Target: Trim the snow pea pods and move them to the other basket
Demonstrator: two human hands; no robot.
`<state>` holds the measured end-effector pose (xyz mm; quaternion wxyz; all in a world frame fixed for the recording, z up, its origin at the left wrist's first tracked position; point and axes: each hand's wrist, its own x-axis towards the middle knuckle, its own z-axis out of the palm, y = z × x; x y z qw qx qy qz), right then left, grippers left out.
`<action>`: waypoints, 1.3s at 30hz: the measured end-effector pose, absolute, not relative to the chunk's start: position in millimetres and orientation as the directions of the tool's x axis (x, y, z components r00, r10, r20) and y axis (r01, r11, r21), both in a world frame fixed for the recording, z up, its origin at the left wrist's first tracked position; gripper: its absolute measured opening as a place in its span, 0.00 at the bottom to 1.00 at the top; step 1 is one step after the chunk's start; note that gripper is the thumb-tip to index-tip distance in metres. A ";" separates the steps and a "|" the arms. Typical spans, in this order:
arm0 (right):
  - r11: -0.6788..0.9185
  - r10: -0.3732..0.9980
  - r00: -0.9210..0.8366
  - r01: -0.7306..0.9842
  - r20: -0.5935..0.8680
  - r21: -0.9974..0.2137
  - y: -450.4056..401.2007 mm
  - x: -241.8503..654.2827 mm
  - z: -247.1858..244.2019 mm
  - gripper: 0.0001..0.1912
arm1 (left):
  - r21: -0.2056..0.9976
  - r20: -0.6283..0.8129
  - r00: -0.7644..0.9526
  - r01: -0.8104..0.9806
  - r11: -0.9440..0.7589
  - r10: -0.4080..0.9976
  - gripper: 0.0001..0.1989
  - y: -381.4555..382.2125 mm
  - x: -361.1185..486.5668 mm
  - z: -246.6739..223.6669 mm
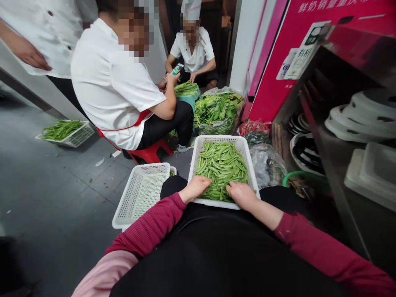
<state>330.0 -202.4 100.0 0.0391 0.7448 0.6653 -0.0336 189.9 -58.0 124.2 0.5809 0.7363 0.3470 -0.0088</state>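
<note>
Green, thick and tangled: saw pea pods (221, 161) heaped in a white basket (216, 203), with the longer side seemingly running away from the body. Found the left hand (195, 187) over the near left part of the heap, fingers curled inward, and the right hand (243, 194) over the near right part, turned to face it. Noted a short strip of pods showing between the two sets of fingertips, with most of the heap lying straight ahead, beyond both. Judged neither hand clearly nearer to that middle strip. Saw pods pointing every which way, with no shared long axis, many slanting across the basket. Could not tell either grip as clamped on a pod or merely resting among them, with fingertips small and partly hidden. Noted a second basket (144, 198) beyond the left sleeve (151, 229), so nearer to the left hand.
</note>
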 end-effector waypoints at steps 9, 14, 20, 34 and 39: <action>-0.033 0.983 0.109 0.893 0.145 -0.449 -209.4 356.3 122.9 0.08 | 0.824 -0.164 0.956 0.268 -0.499 0.243 0.14 -75.7 199.3 132.4; 0.079 0.970 0.065 0.830 0.236 -0.552 -214.8 350.6 141.6 0.09 | 0.889 -0.187 0.975 0.219 -0.402 0.116 0.15 -82.8 198.1 156.5; 0.150 0.976 -0.023 0.789 0.216 -0.596 -215.9 346.2 153.1 0.11 | 0.926 -0.358 0.933 0.360 -0.116 0.032 0.13 -85.3 193.3 167.5; 0.095 0.938 0.252 0.475 0.239 -0.875 -217.9 315.2 140.2 0.06 | 0.741 -0.452 0.892 0.390 0.547 -0.024 0.07 -95.4 189.9 152.3; 0.112 0.953 0.188 0.507 0.237 -0.855 -220.5 314.3 149.8 0.06 | 0.816 -0.472 0.869 0.367 0.447 0.147 0.05 -105.1 186.2 159.6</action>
